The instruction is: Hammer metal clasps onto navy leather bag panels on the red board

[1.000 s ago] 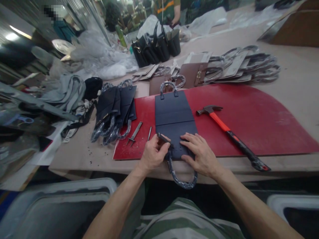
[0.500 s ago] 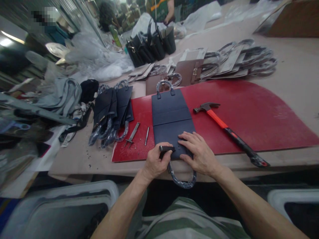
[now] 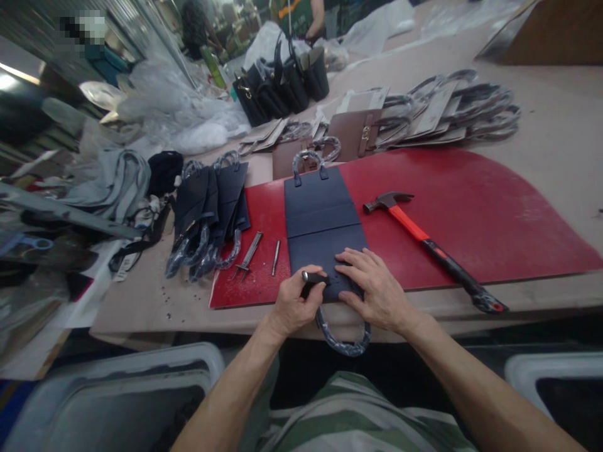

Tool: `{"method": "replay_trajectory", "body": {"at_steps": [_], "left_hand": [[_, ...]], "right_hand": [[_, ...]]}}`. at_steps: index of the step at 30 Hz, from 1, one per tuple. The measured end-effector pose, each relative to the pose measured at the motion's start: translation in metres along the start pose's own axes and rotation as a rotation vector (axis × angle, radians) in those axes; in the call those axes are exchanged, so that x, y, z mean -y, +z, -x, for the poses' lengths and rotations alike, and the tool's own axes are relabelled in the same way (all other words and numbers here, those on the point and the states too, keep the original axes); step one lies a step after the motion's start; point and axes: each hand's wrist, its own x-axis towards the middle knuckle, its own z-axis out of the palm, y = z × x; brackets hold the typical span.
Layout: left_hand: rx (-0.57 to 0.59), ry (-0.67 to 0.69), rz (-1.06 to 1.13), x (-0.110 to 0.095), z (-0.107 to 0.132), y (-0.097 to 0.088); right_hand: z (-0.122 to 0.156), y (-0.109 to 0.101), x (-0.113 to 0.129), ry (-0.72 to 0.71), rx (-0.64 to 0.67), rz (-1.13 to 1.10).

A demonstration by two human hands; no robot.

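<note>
Grey cloth (image 3: 117, 182) sits heaped at the left of the frame, and from my seat far from the bench, through the head camera, I read rightward from it. Next come overlapping navy bag pieces (image 3: 198, 194) with plastic-wrapped loops (image 3: 178, 257), left of centre on the table (image 3: 127, 307). On the left end of a red mat (image 3: 471, 213) lie a forked metal tool (image 3: 251, 251) and, beside it, a slim metal rod (image 3: 276, 258); a bump could, I think, set that rod rolling. At lower centre, the left hand (image 3: 293, 301) pinches a short dark tool (image 3: 315, 277) between thumb and fingers, its silvery end toward the left; I cannot tell whether the other end touches the navy panel (image 3: 323, 210). That panel lies flat at mid-frame, its upper handle (image 3: 308, 154) looping away, its lower handle (image 3: 346, 348) hanging past the table's near edge. The right hand (image 3: 377, 292) rests spread on the panel's lower part. If those fingers eased off, the hanging handle might drag the panel askew; a loose pinch could let the tool skid and scar the surface, I judge. Right of centre, a hammer (image 3: 419, 238) lies aslant, its black grip reaching past the mat's lower edge near the right forearm (image 3: 471, 370), where a careless elbow could knock it.
</note>
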Motion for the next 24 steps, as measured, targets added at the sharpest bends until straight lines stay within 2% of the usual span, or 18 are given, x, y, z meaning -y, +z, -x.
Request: {"method": "replay_trajectory", "body": {"at_steps": [4,10,18,24], "left_hand": [[0.056,-0.042,0.030,0.0001,-0.0003,0.0006],[0.012,0.001,0.013,0.0024,0.0072,0.0046],[0.089,-0.049,-0.057,0.0062,0.0054,0.0040],[0.067,-0.059,-0.106,0.0007,0.0023,0.0096]], "right_hand": [[0.0004,0.0001,0.0000,0.007,0.003,-0.008],[-0.0003,-0.0002,0.0011,0.017,0.003,-0.027],[0.0009,0.0006,-0.0005,0.015,0.011,-0.013],[0.0016,-0.0007,-0.0006,0.003,-0.004,-0.063]]}}
